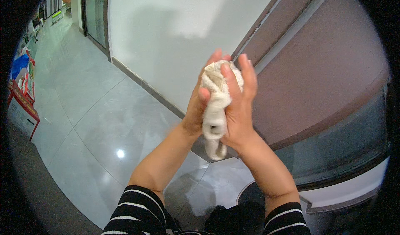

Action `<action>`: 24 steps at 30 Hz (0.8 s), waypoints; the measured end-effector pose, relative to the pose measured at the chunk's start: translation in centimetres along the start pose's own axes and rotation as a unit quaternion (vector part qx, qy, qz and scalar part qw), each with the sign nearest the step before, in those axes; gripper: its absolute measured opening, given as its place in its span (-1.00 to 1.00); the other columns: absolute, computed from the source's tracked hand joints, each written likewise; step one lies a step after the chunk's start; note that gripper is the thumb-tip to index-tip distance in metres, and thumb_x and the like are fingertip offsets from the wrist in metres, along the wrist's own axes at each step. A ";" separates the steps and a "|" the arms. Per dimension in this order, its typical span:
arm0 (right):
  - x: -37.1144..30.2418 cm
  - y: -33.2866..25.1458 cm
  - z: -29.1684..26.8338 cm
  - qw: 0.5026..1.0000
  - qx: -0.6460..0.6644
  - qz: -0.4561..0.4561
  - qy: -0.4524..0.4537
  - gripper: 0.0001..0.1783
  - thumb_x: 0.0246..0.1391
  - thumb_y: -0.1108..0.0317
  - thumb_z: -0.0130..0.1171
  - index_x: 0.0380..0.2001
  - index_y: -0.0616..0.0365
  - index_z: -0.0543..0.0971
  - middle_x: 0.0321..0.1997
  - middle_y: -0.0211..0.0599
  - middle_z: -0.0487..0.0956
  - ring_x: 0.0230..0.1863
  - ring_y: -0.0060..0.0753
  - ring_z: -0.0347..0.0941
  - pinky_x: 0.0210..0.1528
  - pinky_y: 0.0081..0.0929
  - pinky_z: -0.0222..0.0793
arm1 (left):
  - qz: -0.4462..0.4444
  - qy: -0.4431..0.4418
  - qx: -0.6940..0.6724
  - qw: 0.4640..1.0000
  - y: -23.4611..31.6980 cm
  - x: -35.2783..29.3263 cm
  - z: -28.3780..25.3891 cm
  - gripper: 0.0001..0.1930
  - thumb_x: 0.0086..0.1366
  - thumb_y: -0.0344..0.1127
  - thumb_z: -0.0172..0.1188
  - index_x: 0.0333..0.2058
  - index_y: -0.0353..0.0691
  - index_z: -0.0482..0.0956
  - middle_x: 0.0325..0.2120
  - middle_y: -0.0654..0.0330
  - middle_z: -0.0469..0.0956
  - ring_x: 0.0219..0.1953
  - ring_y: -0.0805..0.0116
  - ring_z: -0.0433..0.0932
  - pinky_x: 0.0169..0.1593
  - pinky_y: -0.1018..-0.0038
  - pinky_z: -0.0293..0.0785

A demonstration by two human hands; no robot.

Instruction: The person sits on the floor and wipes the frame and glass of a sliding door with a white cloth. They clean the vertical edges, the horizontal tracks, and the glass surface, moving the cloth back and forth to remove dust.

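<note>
A crumpled cream-white cloth [215, 110] is pressed between my two hands, held up in front of me at the middle of the view. My left hand [194, 112] presses it from the left, its thumb lying across the cloth and its other fingers partly hidden behind. From the other side my right hand [239, 110] grips it, with some fingers stretched upward and slightly blurred. The upper part of the cloth is bunched between the fingers. Its twisted lower end hangs below the palms, with a small dark gap in the folds.
A white wall [154, 39] stands ahead, with a brown door or panel [321, 64] on the right. Grey floor tiles [96, 118] run left toward a glass door [95, 14]. Red and white boxes [25, 114] stand at the far left. A dark curved edge [54, 193] borders the lower left.
</note>
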State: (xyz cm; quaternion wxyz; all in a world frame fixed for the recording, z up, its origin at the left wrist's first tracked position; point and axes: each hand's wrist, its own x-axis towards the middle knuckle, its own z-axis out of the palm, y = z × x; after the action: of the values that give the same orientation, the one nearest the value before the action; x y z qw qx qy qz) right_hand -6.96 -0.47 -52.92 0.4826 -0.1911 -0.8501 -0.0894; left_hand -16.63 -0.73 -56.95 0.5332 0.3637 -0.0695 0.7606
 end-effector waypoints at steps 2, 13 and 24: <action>-0.4 0.5 0.1 0.999 -0.050 -0.009 -0.013 -0.34 0.09 -0.05 0.07 0.23 -0.05 0.32 0.39 0.25 -0.03 0.42 0.29 -0.19 0.36 0.12 -0.26 | 0.014 0.004 0.012 1.000 0.4 -0.2 1.3 -0.09 0.21 0.07 0.20 0.35 -0.19 -0.10 0.15 0.04 0.27 0.21 0.20 0.26 0.30 0.25 0.16; -2.6 4.7 -12.0 0.915 -0.345 -0.033 0.205 -0.27 0.08 0.21 0.17 0.25 0.20 0.13 0.37 0.21 0.02 0.40 0.12 -0.08 0.37 0.08 -0.18 | 0.438 0.083 0.478 0.757 1.8 10.4 6.9 -0.31 0.00 -0.35 0.45 0.06 -0.26 0.26 -0.06 0.06 0.38 -0.06 0.21 0.44 0.01 0.33 0.43; -6.1 5.8 -10.3 0.930 -0.128 0.158 0.304 -0.28 0.15 0.41 0.07 0.29 0.35 0.00 0.36 0.11 0.05 0.36 -0.02 0.00 0.38 -0.15 -0.12 | 0.147 0.281 0.517 0.795 -9.4 -6.3 -9.7 -0.52 0.09 -0.53 0.17 0.03 -0.28 0.35 -0.12 0.17 0.46 -0.05 0.34 0.46 0.09 0.42 0.34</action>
State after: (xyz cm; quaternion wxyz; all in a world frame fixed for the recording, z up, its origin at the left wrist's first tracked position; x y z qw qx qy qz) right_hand 6.36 -0.11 -52.93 0.6973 -0.3471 -0.6024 -0.1742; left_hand -12.13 3.27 -70.62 0.1435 0.3407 0.4341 0.8215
